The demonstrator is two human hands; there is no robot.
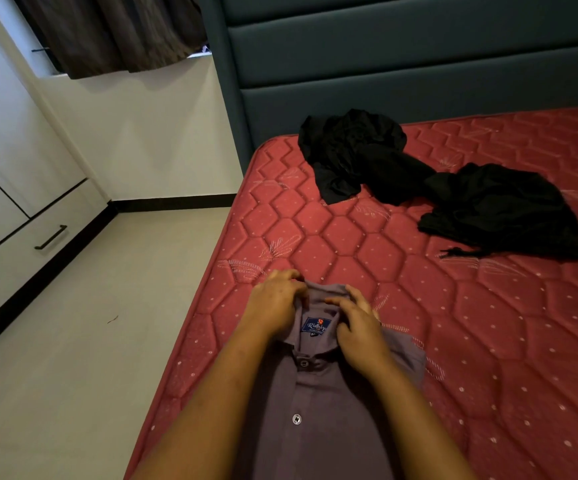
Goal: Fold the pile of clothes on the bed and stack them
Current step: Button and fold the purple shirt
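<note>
Evidently squaring the collar [322, 294], the left hand [277, 306] and right hand [356, 330] each pinch it so the buttoned purple shirt [315, 410] lies flat at 6 o'clock on the bed [488, 341]; unfolded black clothes [367, 157] wait at 1 o'clock.

1. We see a red mattress [453, 323], hexagon-quilted, with white dots.
2. Shirt [332, 410]: greyish purple, blue collar label [314, 325].
3. Two clothes heaps [360, 157] [502, 209]: black.
4. Headboard [401, 64]: dark teal.
5. Curtain [114, 29]: brown.
</note>
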